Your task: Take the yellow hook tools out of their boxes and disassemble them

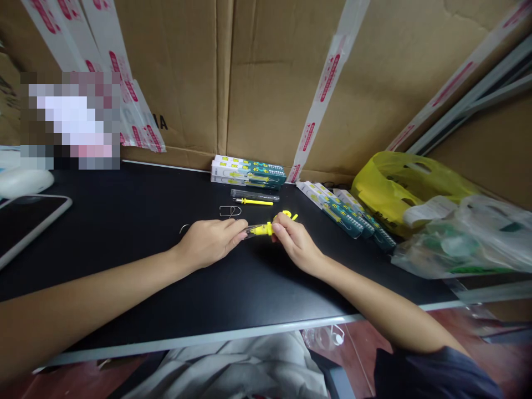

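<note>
Hazards, in my judgement: one yellow piece, held between my two hands above the black table; it could twist or jump free if my fingertips pull unevenly on its collar; one clear sleeve, at the piece's left end; thin-looking, so it could crease or split if squeezed hard or forced at an angle; one yellow curl, standing out past my right fingers; it could snag if my right wrist turned sharply; one bent wire stand, lying just beyond my left knuckles; a forward slip of that hand could knock it into the yellow-bodied rod and the dark slim case behind.

Grip, left hand: thumb and fingers closed in a pinch, no gap showing; clear sleeve held at the tips; the far part of it hidden in my palm, so what lies inside there I cannot tell.

Grip, right hand: thumb and forefinger drawn together on the yellow piece just right of its collar; other fingers curled under, partly hidden; how firmly either pinch presses, I cannot tell.
</note>
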Tool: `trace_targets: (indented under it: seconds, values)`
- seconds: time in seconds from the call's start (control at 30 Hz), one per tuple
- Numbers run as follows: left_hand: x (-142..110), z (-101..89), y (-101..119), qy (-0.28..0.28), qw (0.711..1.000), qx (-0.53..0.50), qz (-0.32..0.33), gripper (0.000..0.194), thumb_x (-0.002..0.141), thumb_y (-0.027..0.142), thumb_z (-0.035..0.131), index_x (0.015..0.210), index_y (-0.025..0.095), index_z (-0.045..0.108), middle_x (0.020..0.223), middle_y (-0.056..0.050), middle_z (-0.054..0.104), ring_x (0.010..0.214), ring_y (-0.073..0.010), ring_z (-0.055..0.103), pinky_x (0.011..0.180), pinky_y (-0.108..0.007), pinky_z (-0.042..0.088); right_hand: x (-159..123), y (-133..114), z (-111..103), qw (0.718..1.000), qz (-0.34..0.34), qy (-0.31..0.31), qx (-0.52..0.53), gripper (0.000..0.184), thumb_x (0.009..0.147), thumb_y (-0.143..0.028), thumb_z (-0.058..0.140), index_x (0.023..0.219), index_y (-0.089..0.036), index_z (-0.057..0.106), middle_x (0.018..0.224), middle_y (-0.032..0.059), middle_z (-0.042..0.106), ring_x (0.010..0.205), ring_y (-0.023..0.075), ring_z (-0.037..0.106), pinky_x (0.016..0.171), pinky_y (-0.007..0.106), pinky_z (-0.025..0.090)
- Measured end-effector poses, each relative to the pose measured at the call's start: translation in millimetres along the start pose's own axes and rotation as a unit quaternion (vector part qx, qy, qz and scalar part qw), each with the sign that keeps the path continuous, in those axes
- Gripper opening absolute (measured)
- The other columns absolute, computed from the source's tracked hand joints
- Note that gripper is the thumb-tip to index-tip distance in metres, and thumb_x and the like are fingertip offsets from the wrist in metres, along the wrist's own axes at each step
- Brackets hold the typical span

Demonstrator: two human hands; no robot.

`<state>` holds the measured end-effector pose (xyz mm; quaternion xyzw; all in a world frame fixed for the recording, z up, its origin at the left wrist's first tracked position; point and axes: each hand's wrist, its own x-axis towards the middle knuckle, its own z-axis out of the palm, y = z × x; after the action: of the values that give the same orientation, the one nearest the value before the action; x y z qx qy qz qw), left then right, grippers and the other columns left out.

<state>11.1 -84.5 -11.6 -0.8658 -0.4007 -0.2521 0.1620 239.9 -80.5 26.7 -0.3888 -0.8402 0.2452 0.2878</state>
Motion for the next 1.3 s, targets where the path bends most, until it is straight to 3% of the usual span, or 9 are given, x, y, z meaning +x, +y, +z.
trace_targets:
  seconds: [0.13, 0.27, 0.4, 0.67, 0.77, 0.9, 1.1, 1.3]
  values:
    - [2, -2.9, -3, -0.023, 0.999, -0.011, -0.028, 0.034, 0.099, 0.033, 0.028, 0.09, 0.021, 0.058, 0.074, 0.002, 0.066, 0.065, -0.015, 0.064, 0.052, -0.026, 0.036, 1, 4, 1, 0.999, -0.019, -0.013, -0.025, 0.019, 0.097, -0.033, 0.036, 0.083, -0.021, 0.041, 0.074, -0.0011, 0.048, 0.064, 0.0123, 0.044, 0.062, 0.026, 0.036]
    - [3, -3.8, -7, -0.046, 0.995, -0.065, -0.058, 0.038, 0.099, 0.031, 0.027, 0.079, 0.019, 0.057, 0.074, 0.002, 0.066, 0.068, -0.014, 0.063, 0.056, -0.024, 0.038, 2, 7, -1, 0.995, -0.083, -0.032, -0.037, 0.01, 0.096, -0.029, 0.039, 0.09, -0.021, 0.04, 0.089, 0.0048, 0.054, 0.074, 0.0149, 0.049, 0.069, 0.029, 0.042]
    - [2, -3.2, -9, -0.049, 0.993, -0.079, -0.072, 0.043, 0.098, 0.032, 0.027, 0.071, 0.019, 0.057, 0.065, 0.001, 0.065, 0.058, -0.0135, 0.06, 0.05, -0.025, 0.033, 5, 6, -7, 0.986, -0.143, -0.04, -0.076, 0.005, 0.093, -0.025, 0.046, 0.092, -0.02, 0.043, 0.093, 0.0084, 0.058, 0.083, 0.018, 0.054, 0.074, 0.032, 0.045]
    - [2, 0.5, -9, -0.076, 0.993, -0.039, -0.078, 0.048, 0.098, 0.034, 0.024, 0.071, 0.019, 0.06, 0.061, -0.002, 0.066, 0.053, -0.0157, 0.06, 0.045, -0.024, 0.025, 8, 9, -15, 0.949, -0.225, -0.052, -0.214, 0.004, 0.093, -0.021, 0.046, 0.093, -0.019, 0.049, 0.095, 0.0088, 0.063, 0.084, 0.0181, 0.056, 0.074, 0.03, 0.044]
    - [2, 0.4, -9, -0.074, 0.994, -0.034, -0.078, 0.046, 0.098, 0.034, 0.024, 0.072, 0.019, 0.059, 0.062, -0.002, 0.066, 0.054, -0.0159, 0.06, 0.045, -0.025, 0.024, 7, 9, -18, 0.948, -0.214, -0.039, -0.233, 0.01, 0.093, -0.028, 0.049, 0.093, -0.019, 0.05, 0.089, 0.0066, 0.063, 0.079, 0.0172, 0.053, 0.071, 0.029, 0.04]
    - [1, -0.2, -8, -0.068, 0.994, -0.042, -0.07, 0.043, 0.097, 0.033, 0.027, 0.072, 0.019, 0.058, 0.065, -0.001, 0.066, 0.058, -0.0153, 0.061, 0.048, -0.025, 0.028, 8, 5, -24, 0.954, -0.149, -0.043, -0.256, 0.027, 0.091, -0.044, 0.049, 0.094, -0.017, 0.051, 0.084, 0.0054, 0.059, 0.075, 0.0174, 0.049, 0.069, 0.03, 0.036]
    - [1, -0.1, -6, -0.065, 0.995, -0.049, -0.056, 0.04, 0.098, 0.033, 0.028, 0.075, 0.018, 0.058, 0.069, 0.0, 0.066, 0.063, -0.0142, 0.062, 0.051, -0.023, 0.033, 11, 2, -23, 0.94, -0.137, -0.116, -0.291, 0.034, 0.098, -0.037, 0.035, 0.083, -0.017, 0.057, 0.08, 0.0057, 0.059, 0.074, 0.0176, 0.045, 0.068, 0.031, 0.031]
    - [1, 1.4, -7, -0.067, 0.994, -0.051, -0.065, 0.041, 0.097, 0.034, 0.029, 0.074, 0.018, 0.058, 0.068, -0.001, 0.065, 0.059, -0.0137, 0.06, 0.048, -0.023, 0.031, 11, 5, -22, 0.953, -0.138, -0.113, -0.244, 0.023, 0.094, -0.037, 0.047, 0.087, -0.017, 0.057, 0.081, 0.0047, 0.06, 0.076, 0.0173, 0.046, 0.068, 0.029, 0.03]
